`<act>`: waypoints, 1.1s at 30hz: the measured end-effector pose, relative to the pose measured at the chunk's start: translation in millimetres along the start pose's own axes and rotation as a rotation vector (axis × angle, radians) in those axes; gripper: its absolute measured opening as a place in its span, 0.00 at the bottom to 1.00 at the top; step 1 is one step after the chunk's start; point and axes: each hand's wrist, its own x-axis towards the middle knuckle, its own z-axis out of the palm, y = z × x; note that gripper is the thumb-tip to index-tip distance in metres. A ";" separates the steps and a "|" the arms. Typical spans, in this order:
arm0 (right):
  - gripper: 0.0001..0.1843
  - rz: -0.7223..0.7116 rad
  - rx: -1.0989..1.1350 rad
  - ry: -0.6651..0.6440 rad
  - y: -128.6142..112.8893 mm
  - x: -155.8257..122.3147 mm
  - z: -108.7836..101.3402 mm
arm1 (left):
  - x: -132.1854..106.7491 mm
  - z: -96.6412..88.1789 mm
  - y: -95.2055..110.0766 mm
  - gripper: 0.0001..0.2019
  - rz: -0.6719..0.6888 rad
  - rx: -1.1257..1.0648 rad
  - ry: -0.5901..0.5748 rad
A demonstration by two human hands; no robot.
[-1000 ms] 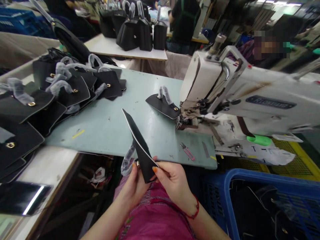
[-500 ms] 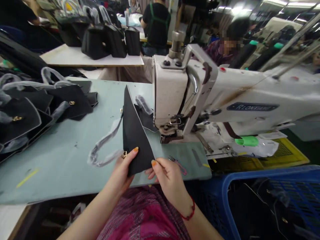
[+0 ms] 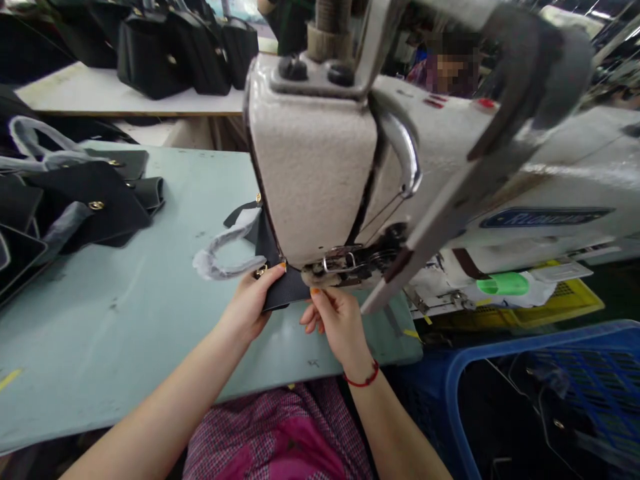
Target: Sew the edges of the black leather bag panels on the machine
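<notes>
A black leather panel (image 3: 290,292) lies on the pale green table (image 3: 150,280), pushed under the head of the white sewing machine (image 3: 320,167). My left hand (image 3: 250,303) grips its left edge, thumb on top. My right hand (image 3: 333,317) pinches its right edge just below the presser foot (image 3: 330,267). A handle wrapped in grey film (image 3: 223,257) hangs off the panel to the left. Most of the panel is hidden behind the machine head.
A pile of black panels with gold studs (image 3: 75,200) lies at the left. Finished black bags (image 3: 175,47) stand on a far table. A blue crate (image 3: 550,400) sits at lower right. Another person works behind the machine.
Both hands have carried the upright panel forward and laid it flat under the machine head. The camera has leaned in closer to the machine.
</notes>
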 end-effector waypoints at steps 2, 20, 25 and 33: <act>0.27 -0.003 -0.004 0.010 -0.4 0.6 0.0 | 2.5 0.5 1.4 0.21 -0.002 0.007 -0.006; 0.27 -0.051 -0.097 0.052 0.3 -0.8 2.4 | -1.6 -16.6 23.7 0.17 -0.297 0.119 -0.163; 0.26 -0.029 -0.032 0.064 1.7 -2.5 5.5 | -3.6 -17.3 30.9 0.14 -0.306 0.151 -0.200; 0.27 -0.009 0.049 0.033 -0.6 -7.9 9.8 | -5.0 -14.2 32.2 0.13 -0.231 0.187 -0.205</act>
